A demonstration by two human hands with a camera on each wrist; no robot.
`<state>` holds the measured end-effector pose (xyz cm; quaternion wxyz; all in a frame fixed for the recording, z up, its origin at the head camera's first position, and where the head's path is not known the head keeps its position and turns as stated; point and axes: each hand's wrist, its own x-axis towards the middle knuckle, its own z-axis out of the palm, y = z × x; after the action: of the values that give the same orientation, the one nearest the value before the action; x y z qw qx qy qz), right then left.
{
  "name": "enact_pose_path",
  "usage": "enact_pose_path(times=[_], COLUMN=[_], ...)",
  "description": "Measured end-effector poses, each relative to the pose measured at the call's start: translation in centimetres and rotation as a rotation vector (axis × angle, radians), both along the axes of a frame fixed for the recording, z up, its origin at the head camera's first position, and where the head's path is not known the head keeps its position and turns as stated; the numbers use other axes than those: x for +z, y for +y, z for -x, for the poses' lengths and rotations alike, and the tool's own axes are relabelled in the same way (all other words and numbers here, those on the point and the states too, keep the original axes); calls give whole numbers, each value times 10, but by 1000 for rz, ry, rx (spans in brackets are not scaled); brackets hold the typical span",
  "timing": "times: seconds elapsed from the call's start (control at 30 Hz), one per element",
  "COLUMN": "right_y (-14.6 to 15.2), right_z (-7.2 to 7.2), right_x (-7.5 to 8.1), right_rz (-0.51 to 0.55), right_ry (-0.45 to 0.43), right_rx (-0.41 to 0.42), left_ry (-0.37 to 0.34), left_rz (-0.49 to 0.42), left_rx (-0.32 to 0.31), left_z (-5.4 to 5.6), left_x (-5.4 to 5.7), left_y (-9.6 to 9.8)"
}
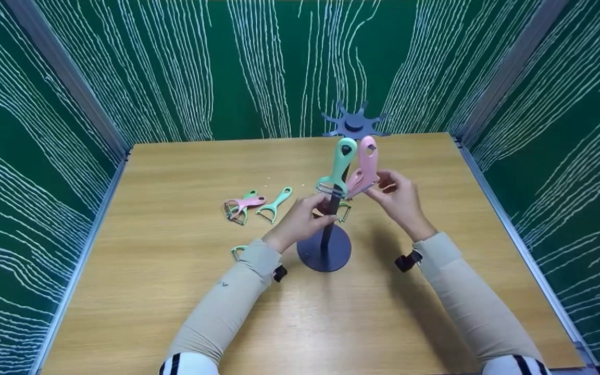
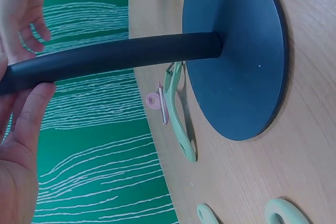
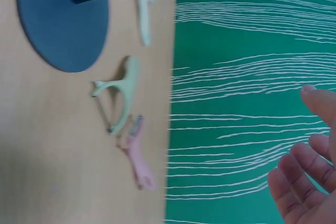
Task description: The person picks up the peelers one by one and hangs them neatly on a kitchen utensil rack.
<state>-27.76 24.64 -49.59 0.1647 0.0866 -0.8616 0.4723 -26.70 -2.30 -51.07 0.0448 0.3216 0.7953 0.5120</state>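
A dark peeler stand has a round base (image 1: 324,249), a pole (image 2: 115,56) and a star-shaped hook top (image 1: 353,123). My left hand (image 1: 302,221) grips the pole, fingers and thumb around it. A green Y-peeler (image 1: 342,161) and a pink peeler (image 1: 368,159) hang near the top, handles up. My right hand (image 1: 401,200) is beside the pink peeler's lower end; in the right wrist view its thumb and fingers (image 3: 302,177) are apart with nothing visible between them. Whether a fingertip touches the pink peeler I cannot tell.
Behind the base lie a green peeler (image 3: 123,90) and a pink one (image 3: 137,158). Left of the stand, a pink peeler (image 1: 248,202) overlaps a green one, beside another green peeler (image 1: 277,203). One more (image 1: 237,252) is partly under the left forearm. Green patterned walls enclose the table.
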Motion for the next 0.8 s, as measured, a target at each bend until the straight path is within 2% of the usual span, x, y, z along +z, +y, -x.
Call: enact_pose_path(times=[0.23,0.47,0.8], right_y=[-3,-3,-16], right_z=[12,24,33], right_x=[-28,-55,-78], right_rz=[-49,-90,-140], right_ry=[-102,-150,-240], right_rx=[64,110,207], left_ry=[9,6,12], left_rz=[13,-8,2], left_rx=[15,5,8], left_z=[0,-1,0], left_x=[0,0,-1], left_y=[1,1,0])
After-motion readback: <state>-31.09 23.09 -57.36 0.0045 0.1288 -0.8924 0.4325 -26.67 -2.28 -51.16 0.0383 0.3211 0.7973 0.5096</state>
